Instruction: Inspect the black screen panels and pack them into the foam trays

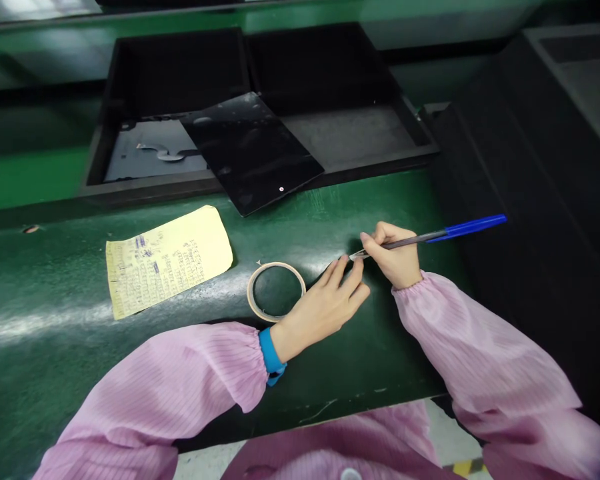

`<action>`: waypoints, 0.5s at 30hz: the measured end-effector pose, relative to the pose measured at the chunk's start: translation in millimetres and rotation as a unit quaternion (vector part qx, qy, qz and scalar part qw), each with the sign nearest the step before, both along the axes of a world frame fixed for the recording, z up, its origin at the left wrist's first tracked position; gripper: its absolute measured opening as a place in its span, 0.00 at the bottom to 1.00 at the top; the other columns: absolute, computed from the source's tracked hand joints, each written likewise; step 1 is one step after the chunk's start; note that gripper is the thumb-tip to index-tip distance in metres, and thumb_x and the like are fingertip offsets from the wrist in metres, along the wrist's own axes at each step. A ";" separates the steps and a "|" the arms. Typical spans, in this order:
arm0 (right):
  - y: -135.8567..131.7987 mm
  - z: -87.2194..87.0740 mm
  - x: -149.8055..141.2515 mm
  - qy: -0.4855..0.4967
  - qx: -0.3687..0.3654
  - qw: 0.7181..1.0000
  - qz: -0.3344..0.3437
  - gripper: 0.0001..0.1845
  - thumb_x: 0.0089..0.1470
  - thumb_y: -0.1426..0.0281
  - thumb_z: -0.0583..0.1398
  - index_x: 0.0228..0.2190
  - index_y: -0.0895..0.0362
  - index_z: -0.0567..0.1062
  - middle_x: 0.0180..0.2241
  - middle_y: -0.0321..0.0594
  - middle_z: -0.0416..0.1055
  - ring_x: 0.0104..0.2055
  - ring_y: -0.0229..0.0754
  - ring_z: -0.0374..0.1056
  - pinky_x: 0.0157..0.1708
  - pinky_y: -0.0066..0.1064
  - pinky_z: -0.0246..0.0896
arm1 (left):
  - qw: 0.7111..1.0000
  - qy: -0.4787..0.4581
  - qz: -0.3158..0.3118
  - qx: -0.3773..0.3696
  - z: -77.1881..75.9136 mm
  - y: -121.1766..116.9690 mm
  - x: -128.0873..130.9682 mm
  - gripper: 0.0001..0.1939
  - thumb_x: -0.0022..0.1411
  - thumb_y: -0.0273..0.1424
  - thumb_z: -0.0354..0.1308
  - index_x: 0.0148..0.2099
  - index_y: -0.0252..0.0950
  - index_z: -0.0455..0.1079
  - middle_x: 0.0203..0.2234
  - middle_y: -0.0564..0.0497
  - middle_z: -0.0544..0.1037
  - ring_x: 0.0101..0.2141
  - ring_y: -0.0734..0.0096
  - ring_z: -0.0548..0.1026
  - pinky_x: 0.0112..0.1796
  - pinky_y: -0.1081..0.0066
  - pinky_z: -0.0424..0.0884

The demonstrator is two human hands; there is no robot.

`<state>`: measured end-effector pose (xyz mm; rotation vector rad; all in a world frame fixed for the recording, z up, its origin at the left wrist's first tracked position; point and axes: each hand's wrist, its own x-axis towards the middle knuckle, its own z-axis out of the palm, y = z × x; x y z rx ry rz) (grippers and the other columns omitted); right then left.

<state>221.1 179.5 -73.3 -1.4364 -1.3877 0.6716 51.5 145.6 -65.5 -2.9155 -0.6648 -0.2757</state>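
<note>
Green bench [380,360]: right of frame center, my right hand [399,257] grasps a pen [473,228]; my left hand [324,303], unclenched, should keep the small white piece [354,256] steady.

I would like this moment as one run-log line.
right hand: holds pen; left hand: palm down near pen; tape roll: beside left hand; yellow note: left of tape roll; dark panel: overhangs tray

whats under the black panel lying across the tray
The black panel lies over part of the tray's front rim and seemingly some of the gray sheet at left, whose pale ribbon cable shows beside it. Anything else beneath the panel is covered and can't be seen.
</note>
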 end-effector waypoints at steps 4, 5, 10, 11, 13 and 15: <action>-1.4 1.6 -3.0 -0.026 0.002 1.000 0.003 0.21 0.43 0.70 0.59 0.11 0.58 0.52 0.12 0.30 0.47 0.17 0.28 0.43 0.18 0.25 0.40 | 1.000 0.007 -0.010 0.007 -0.7 -0.4 0.1 0.11 0.62 0.23 0.44 0.46 0.28 0.61 0.53 0.34 0.69 0.58 0.49 0.64 0.56 0.59 0.62; -1.6 1.5 -3.2 -0.028 0.001 1.000 0.003 0.21 0.43 0.70 0.59 0.11 0.58 0.52 0.12 0.30 0.47 0.17 0.29 0.44 0.18 0.25 0.41 | 1.000 0.007 -0.011 0.005 -1.0 -0.4 0.3 0.11 0.62 0.23 0.44 0.46 0.28 0.61 0.53 0.33 0.69 0.58 0.48 0.64 0.56 0.59 0.62; -0.3 1.5 -0.3 -0.003 -0.025 0.999 0.019 0.17 0.46 0.66 0.61 0.17 0.56 0.58 0.12 0.29 0.53 0.15 0.30 0.48 0.17 0.25 0.45 | 1.000 0.011 -0.008 -0.006 -0.5 0.2 0.3 0.10 0.62 0.24 0.45 0.46 0.29 0.61 0.52 0.33 0.70 0.58 0.49 0.64 0.57 0.59 0.61; 0.6 1.8 0.7 0.009 -0.032 0.999 0.025 0.16 0.46 0.66 0.62 0.18 0.56 0.60 0.12 0.28 0.55 0.15 0.30 0.49 0.17 0.25 0.46 | 1.000 0.010 -0.007 -0.008 -0.3 0.3 0.2 0.10 0.62 0.23 0.45 0.46 0.29 0.61 0.51 0.33 0.70 0.57 0.49 0.64 0.57 0.59 0.61; 2.6 2.4 2.6 0.031 -0.036 0.998 0.029 0.17 0.42 0.65 0.66 0.20 0.57 0.62 0.14 0.29 0.58 0.16 0.31 0.52 0.17 0.25 0.48 | 1.000 0.006 -0.006 -0.011 -0.3 0.5 0.0 0.10 0.62 0.22 0.45 0.45 0.29 0.61 0.50 0.34 0.71 0.57 0.48 0.64 0.57 0.59 0.61; 4.1 2.4 3.6 0.044 -0.023 0.999 0.024 0.19 0.40 0.65 0.67 0.17 0.57 0.61 0.15 0.30 0.58 0.17 0.30 0.52 0.18 0.25 0.48 | 1.000 0.004 -0.007 -0.015 -0.5 0.3 0.0 0.10 0.62 0.22 0.45 0.46 0.29 0.61 0.50 0.34 0.71 0.58 0.48 0.63 0.57 0.59 0.61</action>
